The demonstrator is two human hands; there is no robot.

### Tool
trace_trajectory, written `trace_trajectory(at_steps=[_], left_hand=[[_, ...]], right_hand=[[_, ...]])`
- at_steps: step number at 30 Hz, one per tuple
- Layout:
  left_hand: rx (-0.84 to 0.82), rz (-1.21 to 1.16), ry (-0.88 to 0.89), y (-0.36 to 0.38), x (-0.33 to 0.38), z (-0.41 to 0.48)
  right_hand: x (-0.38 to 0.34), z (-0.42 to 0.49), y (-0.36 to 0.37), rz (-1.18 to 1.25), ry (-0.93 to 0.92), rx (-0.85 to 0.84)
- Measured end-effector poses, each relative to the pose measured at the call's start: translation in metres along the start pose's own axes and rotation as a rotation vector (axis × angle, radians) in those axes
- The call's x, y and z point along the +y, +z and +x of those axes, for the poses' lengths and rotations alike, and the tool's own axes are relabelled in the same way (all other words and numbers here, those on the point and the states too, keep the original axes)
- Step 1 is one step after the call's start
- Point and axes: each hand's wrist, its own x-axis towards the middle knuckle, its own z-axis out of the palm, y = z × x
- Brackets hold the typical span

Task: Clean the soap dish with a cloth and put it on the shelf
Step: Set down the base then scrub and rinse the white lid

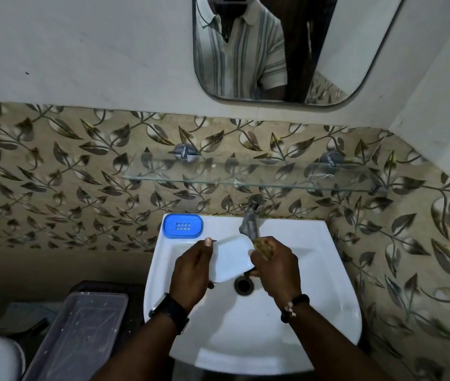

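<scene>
My left hand (192,273) grips a white soap dish part (232,257) by its left edge, tilted over the white sink (314,270). My right hand (274,268) is closed on a yellowish-brown cloth (263,247) pressed at the dish's right edge. A blue slotted soap dish part (182,226) lies on the sink's back left corner. The glass shelf (245,177) hangs on the wall above the tap, with nothing on it.
A metal tap (251,218) stands at the back of the sink, just behind my hands. The drain (243,284) lies below the dish. A translucent plastic bin (80,334) sits on the left. A mirror (273,48) hangs above.
</scene>
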Motion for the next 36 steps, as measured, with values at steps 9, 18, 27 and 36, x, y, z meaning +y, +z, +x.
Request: trace_trajectory(at_steps=[9, 18, 27, 36], left_hand=[[0.074, 0.326, 0.282, 0.009, -0.012, 0.012], [0.095, 0.335, 0.182, 0.007, -0.018, 0.025], [0.046, 0.108, -0.001, 0.008, -0.023, 0.021], [-0.010, 0.055, -0.055, 0.016, -0.023, 0.021]], right_hand=[[0.015, -0.031, 0.040, -0.487, -0.716, 0.069], [-0.012, -0.017, -0.009, 0.550, -0.172, -0.232], [0.040, 0.078, -0.081, 0.532, 0.074, 0.216], [0.110, 0.163, -0.077, -0.596, -0.203, 0.055]])
